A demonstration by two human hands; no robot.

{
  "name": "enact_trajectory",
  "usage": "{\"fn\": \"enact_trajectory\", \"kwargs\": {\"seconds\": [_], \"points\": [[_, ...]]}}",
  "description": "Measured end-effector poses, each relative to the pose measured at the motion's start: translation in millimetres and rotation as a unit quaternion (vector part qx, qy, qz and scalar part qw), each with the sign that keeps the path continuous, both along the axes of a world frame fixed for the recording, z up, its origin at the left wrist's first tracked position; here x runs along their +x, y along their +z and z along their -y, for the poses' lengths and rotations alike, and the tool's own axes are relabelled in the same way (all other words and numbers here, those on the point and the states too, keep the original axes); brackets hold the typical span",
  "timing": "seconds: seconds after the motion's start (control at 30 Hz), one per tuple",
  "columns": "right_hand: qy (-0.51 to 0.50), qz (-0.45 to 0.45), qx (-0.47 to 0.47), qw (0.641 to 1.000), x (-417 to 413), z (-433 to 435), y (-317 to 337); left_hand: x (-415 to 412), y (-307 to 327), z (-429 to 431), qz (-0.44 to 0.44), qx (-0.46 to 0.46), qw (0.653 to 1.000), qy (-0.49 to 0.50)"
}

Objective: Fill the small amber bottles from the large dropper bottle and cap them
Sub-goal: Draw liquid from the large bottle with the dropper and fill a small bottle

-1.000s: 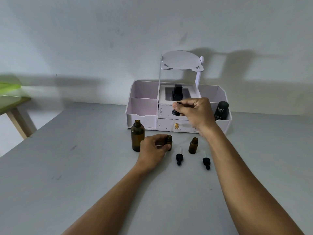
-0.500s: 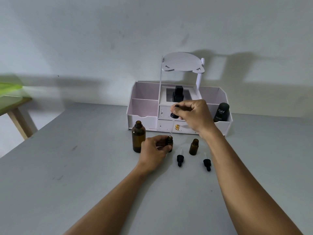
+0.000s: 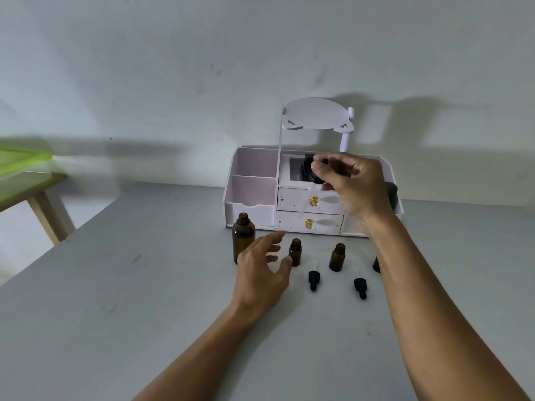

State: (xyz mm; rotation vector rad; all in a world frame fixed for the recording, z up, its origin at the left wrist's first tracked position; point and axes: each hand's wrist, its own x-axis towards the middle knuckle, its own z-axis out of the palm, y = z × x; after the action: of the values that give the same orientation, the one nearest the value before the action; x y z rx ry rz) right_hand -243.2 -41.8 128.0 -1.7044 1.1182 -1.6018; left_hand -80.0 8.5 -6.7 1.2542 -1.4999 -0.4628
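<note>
Right hand (image 3: 347, 183) pinches the dropper (image 3: 316, 180) by its rubber bulb, high over the tabletop (image 3: 144, 285); the thin glass tube looks breakable. Left hand (image 3: 260, 264), fingers spread, hovers beside a small bottle (image 3: 295, 251), which looks light and tippy and is best gripped round its body.

The scene is lit dimly and evenly, in a cool grey cast. Soft, doubled shadows of the organiser (image 3: 315, 114) are thrown rightward onto the far wall (image 3: 173, 68), so the light is placed to the left. The right hand (image 3: 350, 186) and the dropper (image 3: 317, 179) pinched in it are smeared by motion. Straight lines are bowed near the edges, and the green object (image 3: 23, 163) at far left is blurred.
</note>
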Motion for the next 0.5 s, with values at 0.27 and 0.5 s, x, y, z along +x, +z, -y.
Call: {"fn": "enact_trajectory", "kwargs": {"seconds": [0.27, 0.5], "points": [[0.055, 0.1, -0.01, 0.993, 34.0, -4.5, 9.1, 34.1, 36.4, -5.7, -0.104, -0.204, 0.97, 0.088], [0.053, 0.148, 0.0, 0.988, 58.6, 3.5, -2.3, 87.4, 25.7, 16.1, -0.139, -0.059, 0.988, 0.022]]}}
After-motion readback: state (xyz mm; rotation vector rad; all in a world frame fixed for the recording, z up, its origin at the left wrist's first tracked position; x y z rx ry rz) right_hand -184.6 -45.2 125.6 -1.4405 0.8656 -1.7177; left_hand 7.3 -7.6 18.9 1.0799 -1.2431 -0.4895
